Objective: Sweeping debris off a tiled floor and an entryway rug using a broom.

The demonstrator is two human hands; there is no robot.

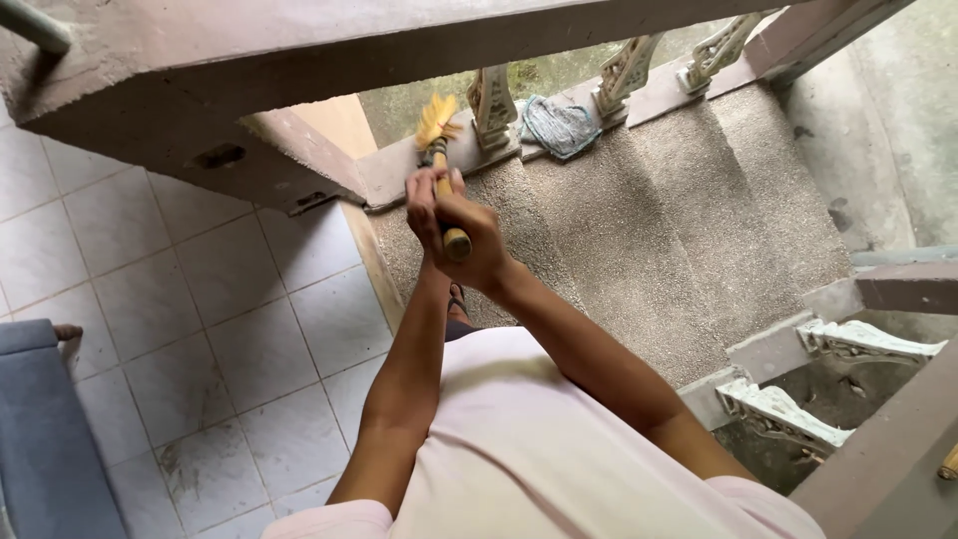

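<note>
Pebbled landing [679,230] — both hands [454,225] grip the broom [437,125], bristles beyond.

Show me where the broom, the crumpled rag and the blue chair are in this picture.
broom [436,118], head view, on its yellow bristles by the baluster.
crumpled rag [559,126], head view, on the middle of the blue-grey cloth on the ledge.
blue chair [40,429], head view, on its flat blue surface at the left edge.

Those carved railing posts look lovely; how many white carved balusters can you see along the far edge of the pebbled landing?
3: one beside the yellow broom head, one right of the blue-grey rag, one furthest right. The beam above may hide others.
</note>
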